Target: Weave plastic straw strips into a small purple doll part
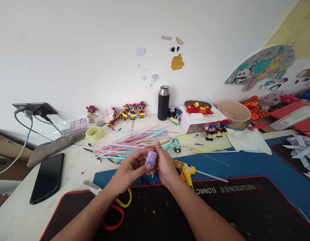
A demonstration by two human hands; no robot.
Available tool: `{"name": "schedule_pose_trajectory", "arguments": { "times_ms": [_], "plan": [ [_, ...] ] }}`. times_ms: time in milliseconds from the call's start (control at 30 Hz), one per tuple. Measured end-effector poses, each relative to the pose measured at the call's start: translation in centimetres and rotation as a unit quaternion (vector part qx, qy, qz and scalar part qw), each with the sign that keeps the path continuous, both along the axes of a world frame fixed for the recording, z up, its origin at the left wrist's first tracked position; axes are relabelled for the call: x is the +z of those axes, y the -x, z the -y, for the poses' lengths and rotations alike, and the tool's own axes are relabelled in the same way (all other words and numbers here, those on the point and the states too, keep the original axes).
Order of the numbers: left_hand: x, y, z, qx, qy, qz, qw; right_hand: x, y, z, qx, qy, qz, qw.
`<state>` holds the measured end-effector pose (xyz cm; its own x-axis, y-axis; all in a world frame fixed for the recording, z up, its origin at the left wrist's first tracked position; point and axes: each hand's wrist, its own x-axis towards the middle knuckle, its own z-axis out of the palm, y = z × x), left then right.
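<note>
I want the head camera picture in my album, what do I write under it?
Left hand holding a lilac coil, right hand alongside, near a pile of pastel pipe cleaners.

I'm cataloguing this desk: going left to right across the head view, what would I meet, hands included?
Black phone, yellow tape roll, left hand, purple fuzzy bundle, right hand, yellow glue gun, beige bowl, pale paper strips.

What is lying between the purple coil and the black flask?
In the head view, a loose pile of pastel strips lies between the purple coil and the flask.
</note>
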<state>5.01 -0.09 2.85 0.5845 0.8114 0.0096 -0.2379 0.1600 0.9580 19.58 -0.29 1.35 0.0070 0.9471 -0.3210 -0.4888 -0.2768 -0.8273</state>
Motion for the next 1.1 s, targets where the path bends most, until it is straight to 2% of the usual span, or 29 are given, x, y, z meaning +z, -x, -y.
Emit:
{"name": "schedule_pose_trajectory", "arguments": {
  "times_ms": [333,467,700,900,1100],
  "plan": [
    [0.49,-0.02,-0.16,0.035,0.012,0.027,0.999,0.22,-0.04,0.13,0.013,-0.055,0.013,0.998],
    [0.62,0.06,-0.35,0.053,0.045,0.041,0.997,0.28,-0.03,0.07,0.022,-0.070,0.011,0.997],
    [0.46,0.26,-0.56,0.059,0.122,0.070,0.988,0.39,-0.10,0.17,0.033,-0.050,-0.004,0.998],
    [0.59,0.22,-0.51,0.045,0.118,0.061,0.990,0.61,-0.11,0.19,0.022,-0.043,0.004,0.999],
    [0.74,0.29,-0.38,0.026,0.117,0.047,0.992,0.72,-0.09,0.22,0.042,-0.045,0.012,0.998]
  ]
}}
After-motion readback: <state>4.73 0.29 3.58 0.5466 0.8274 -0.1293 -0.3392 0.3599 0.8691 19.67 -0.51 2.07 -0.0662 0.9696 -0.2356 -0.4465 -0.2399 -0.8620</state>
